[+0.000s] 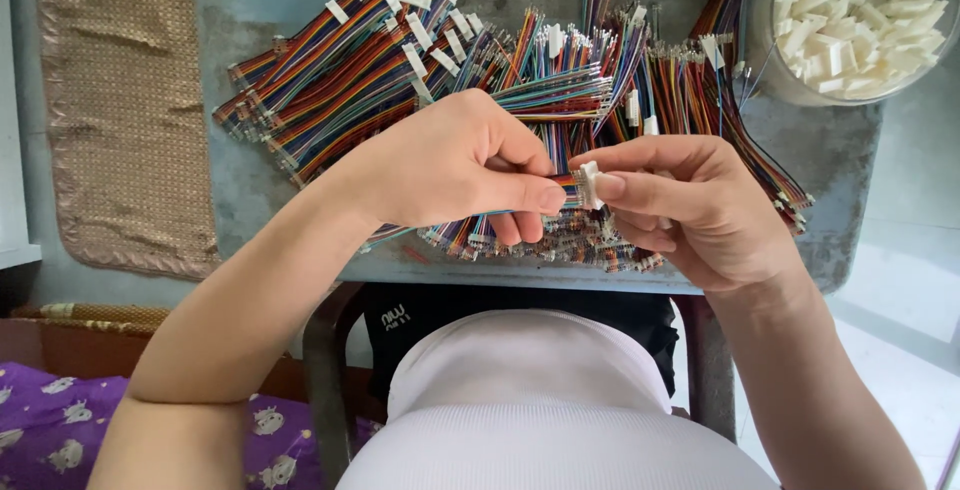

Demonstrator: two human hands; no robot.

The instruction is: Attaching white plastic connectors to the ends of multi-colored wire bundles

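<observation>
My left hand (pixel 465 165) pinches the end of a flat multicoloured ribbon wire (pixel 560 198) between thumb and fingers. My right hand (pixel 685 205) grips a small white plastic connector (pixel 589 185) with thumb and forefinger. The wire's end meets the connector, and the two hands almost touch above the near edge of the grey table (pixel 240 190). Under the hands lies a heap of loose coloured wires (pixel 560 240).
Bundles of rainbow wires with white tags (pixel 350 60) cover the table's middle. A clear bowl of white connectors (pixel 855 20) stands at the back right. A tan woven mat (pixel 120 110) lies on the left. Purple patterned cloth (pixel 60 430) is at the lower left.
</observation>
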